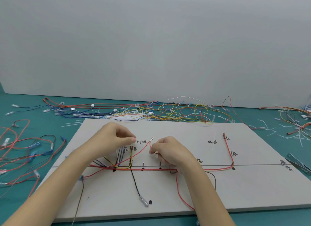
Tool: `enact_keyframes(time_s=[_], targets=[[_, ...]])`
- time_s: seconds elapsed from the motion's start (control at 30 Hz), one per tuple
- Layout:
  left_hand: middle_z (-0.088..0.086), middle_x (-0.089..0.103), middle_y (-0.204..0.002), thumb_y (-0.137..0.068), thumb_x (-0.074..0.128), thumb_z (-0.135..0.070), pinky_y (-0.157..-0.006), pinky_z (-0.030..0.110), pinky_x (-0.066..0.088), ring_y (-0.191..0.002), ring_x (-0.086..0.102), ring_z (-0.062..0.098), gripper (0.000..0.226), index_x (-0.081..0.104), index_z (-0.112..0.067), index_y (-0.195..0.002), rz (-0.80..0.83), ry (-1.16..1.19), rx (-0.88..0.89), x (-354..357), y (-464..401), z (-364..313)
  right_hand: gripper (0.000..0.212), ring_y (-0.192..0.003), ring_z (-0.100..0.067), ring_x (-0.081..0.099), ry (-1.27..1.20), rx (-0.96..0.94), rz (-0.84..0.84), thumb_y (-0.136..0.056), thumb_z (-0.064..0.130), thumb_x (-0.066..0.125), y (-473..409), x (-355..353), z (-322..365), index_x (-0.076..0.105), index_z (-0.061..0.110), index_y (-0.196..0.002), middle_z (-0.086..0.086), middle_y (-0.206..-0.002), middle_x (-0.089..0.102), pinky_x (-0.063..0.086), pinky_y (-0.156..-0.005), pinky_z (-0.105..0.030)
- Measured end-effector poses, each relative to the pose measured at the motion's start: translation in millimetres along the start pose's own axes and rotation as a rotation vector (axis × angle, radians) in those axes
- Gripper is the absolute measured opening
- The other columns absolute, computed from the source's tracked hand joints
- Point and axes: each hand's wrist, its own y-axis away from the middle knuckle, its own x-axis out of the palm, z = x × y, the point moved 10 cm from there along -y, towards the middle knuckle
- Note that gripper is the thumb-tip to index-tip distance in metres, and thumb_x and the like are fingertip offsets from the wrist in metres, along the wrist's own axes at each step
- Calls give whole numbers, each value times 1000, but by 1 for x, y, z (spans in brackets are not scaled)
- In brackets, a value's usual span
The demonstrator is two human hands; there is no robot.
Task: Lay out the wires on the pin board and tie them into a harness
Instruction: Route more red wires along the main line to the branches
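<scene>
On the pin board [252,188], the right hand [170,151] pinches a thin red wire [142,149] just below its bare terminal, while the left hand [112,138] pinches the wire ends at the branch marks; guide the terminal to its label, keeping slack low

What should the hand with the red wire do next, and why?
Probably the right hand should lay the thin red wire down toward the written marks on the pin board. The wire's metal tip sticks up off the board, while the left hand pinches the ends of the other wires near those marks. The exact spot is hard to tell.
</scene>
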Motion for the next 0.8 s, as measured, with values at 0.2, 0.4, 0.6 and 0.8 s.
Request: enact_keyframes(time_s=[0.2,0.4,0.6,0.8], targets=[[-7,75,-78,-64,88,-36,-71,19,52,-71,66,3,25,79,-25,-84,80,-65,-21,-2,3,5,10,-29,-10,32,-68,67,41,-82,19,51,-4,9,-5,57,15,-76,6,-38,46,22,-37,-11],[2,73,-73,-64,89,-33,-65,20,49,-64,63,7,24,77,-19,-81,147,-23,-23,4,4,10,17,-29,-12,34,-41,92,42,-80,22,50,-7,9,-4,55,14,-66,4,-40,48,24,-39,-14],[-1,76,-76,-74,82,-37,-68,18,52,-68,68,6,12,79,-26,-76,320,-21,-17,10,13,7,20,-32,-12,31,-68,62,55,-79,19,53,1,1,1,55,13,-60,4,-39,45,25,-35,-13],[5,76,-83,-74,83,-32,-76,34,55,-70,64,11,11,80,-24,-81,460,-44,-79,27,24,10,20,-31,-12,30,-28,75,68,-76,16,53,7,-3,-1,55,11,-57,3,-38,44,22,-34,-12]])
